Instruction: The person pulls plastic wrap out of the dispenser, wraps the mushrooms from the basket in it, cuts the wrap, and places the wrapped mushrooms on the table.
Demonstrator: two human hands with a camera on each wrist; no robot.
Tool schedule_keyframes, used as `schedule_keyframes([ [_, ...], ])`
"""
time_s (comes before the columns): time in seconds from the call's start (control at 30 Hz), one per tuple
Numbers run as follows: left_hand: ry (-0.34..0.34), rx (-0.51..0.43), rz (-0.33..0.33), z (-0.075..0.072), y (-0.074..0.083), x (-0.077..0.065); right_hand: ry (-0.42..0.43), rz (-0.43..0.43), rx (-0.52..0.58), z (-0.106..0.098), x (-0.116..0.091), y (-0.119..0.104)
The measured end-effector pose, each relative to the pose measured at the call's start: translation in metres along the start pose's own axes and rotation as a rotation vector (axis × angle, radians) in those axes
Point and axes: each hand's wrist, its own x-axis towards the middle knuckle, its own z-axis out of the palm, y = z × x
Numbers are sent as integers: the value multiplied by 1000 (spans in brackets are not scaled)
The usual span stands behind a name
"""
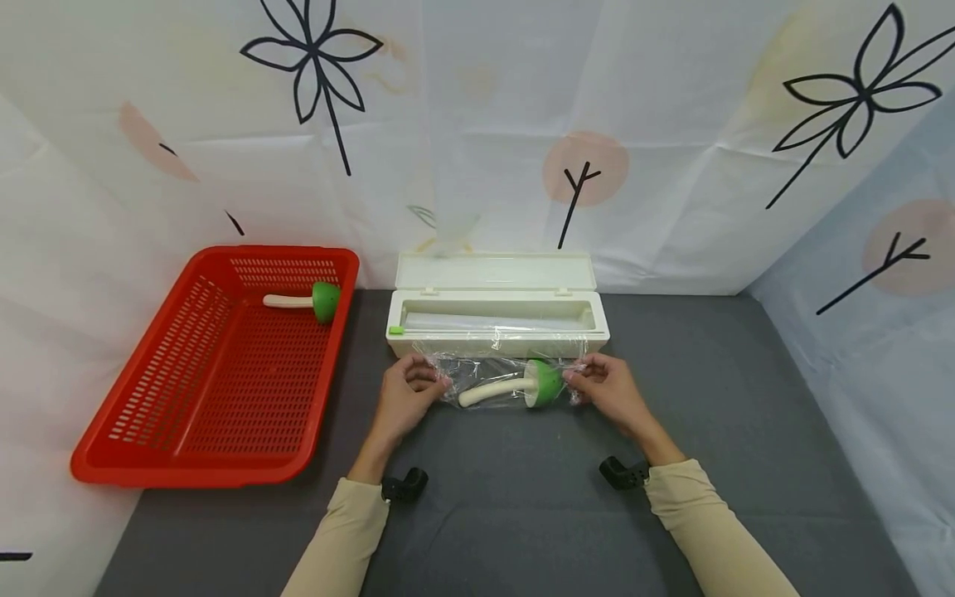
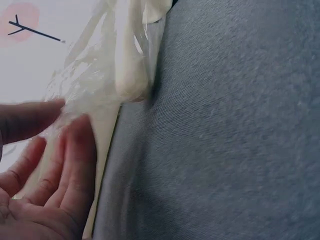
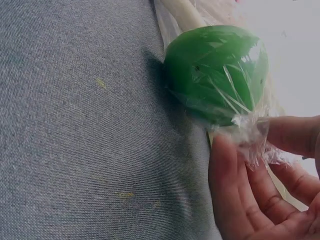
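A toy mushroom with a green cap point(image 1: 548, 383) and a long cream stem point(image 1: 492, 390) lies wrapped in clear plastic film point(image 1: 477, 367), just in front of the white film dispenser box point(image 1: 498, 342). My left hand point(image 1: 406, 394) pinches the film's left end between thumb and fingers, past the stem tip point(image 2: 132, 82). At the cap end, my right hand point(image 1: 608, 388) pinches the bunched film point(image 3: 250, 135) close beside the green cap point(image 3: 217, 75).
The dispenser's lid point(image 1: 495, 272) stands raised at the back, with a film roll point(image 1: 485, 323) inside. On the left, a red plastic basket point(image 1: 313, 439) holds another green-capped mushroom point(image 1: 326, 302). Grey cloth point(image 1: 507, 514) covers the table, and a printed white curtain point(image 1: 462, 108) hangs behind.
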Motion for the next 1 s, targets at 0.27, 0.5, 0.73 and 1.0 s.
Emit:
schedule_keyframes([
  [0.27, 95, -156, -17, 10, 0, -4, 25, 30, 11, 2, -4, -5],
  [0.5, 8, -27, -36, 9, 3, -10, -113, 28, 157, -4, -10, -11],
  [0.73, -17, -50, -41, 14, 1, -3, -180, 15, 189, -6, -9, -9],
  [1.0, 154, 235, 62, 28, -3, -2, -17, 25, 50, 10, -3, -8],
])
